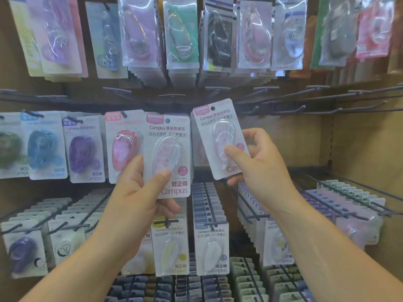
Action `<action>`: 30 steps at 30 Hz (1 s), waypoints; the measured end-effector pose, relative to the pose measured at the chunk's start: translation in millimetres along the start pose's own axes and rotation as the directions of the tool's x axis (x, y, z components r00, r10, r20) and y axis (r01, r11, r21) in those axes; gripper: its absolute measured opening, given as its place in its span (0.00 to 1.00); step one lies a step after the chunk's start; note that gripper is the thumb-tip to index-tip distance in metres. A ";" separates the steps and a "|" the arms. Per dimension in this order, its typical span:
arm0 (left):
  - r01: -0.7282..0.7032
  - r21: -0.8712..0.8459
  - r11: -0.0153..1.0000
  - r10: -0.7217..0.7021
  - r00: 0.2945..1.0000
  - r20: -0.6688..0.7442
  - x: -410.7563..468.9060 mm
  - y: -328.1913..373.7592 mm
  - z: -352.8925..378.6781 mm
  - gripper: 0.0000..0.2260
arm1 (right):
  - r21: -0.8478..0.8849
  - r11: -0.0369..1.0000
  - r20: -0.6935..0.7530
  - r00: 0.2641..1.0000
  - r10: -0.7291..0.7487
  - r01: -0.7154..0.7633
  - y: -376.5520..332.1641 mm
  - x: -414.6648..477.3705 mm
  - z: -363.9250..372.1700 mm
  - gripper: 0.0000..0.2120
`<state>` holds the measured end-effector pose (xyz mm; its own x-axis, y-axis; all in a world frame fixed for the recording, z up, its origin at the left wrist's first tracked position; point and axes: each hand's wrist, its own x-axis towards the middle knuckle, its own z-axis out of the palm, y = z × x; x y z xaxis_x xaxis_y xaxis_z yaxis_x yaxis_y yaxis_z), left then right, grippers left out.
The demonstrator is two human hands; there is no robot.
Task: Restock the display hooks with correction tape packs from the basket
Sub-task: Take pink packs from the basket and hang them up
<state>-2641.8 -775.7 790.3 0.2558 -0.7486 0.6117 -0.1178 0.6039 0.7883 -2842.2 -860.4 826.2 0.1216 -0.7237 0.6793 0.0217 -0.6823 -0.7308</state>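
Left hand (pixel 135 192) is gripping a pink-label correction tape pack (pixel 168 153), thumb pressing the blister, fingers curled behind the card, just right of the red hanging pack (pixel 123 147) and overlapping its edge. Right hand (pixel 259 168) is clamping a second pack (pixel 219 134) likewise, tilted, farther right of the red hanging pack.

Pink-labelled upright pack (pixel 168 136) beside similar tilted pack (pixel 218 127).

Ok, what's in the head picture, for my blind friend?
Two hands hold up pink correction tape packs before a wall of hanging packs: left hand the upright left pack, right hand the tilted right pack. Bare hooks are at right.
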 end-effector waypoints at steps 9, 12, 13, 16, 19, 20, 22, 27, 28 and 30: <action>0.044 -0.030 0.999 -0.044 0.999 0.000 0.0 0.7 0.7 0.09 | -0.138 0.983 0.037 0.991 0.128 -0.122 16.1 29.7 12.2 0.14; 0.039 -0.001 0.999 -0.039 0.999 0.022 4.6 2.0 -0.4 0.08 | -0.233 0.962 0.047 0.986 0.159 -0.144 21.7 48.9 16.8 0.13; 0.039 0.015 0.999 -0.039 0.998 0.038 6.5 2.4 -0.4 0.08 | -0.248 0.957 0.057 0.984 0.169 -0.150 22.8 53.7 18.4 0.12; 0.043 0.046 0.998 -0.047 0.995 0.090 13.1 4.7 4.5 0.08 | -0.256 0.952 0.087 0.977 0.194 -0.166 26.1 60.5 19.7 0.11; 0.062 0.039 0.997 -0.067 0.987 0.143 22.1 8.3 18.2 0.07 | -0.202 0.967 0.084 0.981 0.177 -0.158 33.6 58.7 13.0 0.09; 0.071 0.026 0.997 -0.074 0.985 0.157 25.9 8.9 23.1 0.07 | -0.176 0.971 0.080 0.981 0.176 -0.160 36.8 57.3 9.4 0.07; 0.089 0.019 0.996 -0.091 0.980 0.179 33.6 8.9 32.2 0.08 | -0.159 0.973 0.068 0.981 0.181 -0.168 42.4 54.1 2.5 0.05; 0.153 -0.030 0.988 -0.145 0.972 0.184 43.3 9.5 49.8 0.11 | -0.181 0.967 0.015 0.983 0.182 -0.177 45.3 49.5 -7.2 0.07; 0.161 -0.038 0.986 -0.151 0.972 0.179 43.5 10.1 52.7 0.11 | -0.184 0.967 0.021 0.983 0.184 -0.177 45.0 48.8 -7.8 0.07; 0.168 -0.047 0.985 -0.158 0.973 0.169 43.5 10.4 57.8 0.10 | -0.179 0.967 0.036 0.980 0.193 -0.184 45.1 47.8 -8.1 0.08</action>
<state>-2687.3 -817.9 828.9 0.1051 -0.8698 0.4821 -0.0277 0.4821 0.8757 -2843.5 -926.6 826.2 0.1595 -0.8377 0.5223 -0.1788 -0.5448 -0.8193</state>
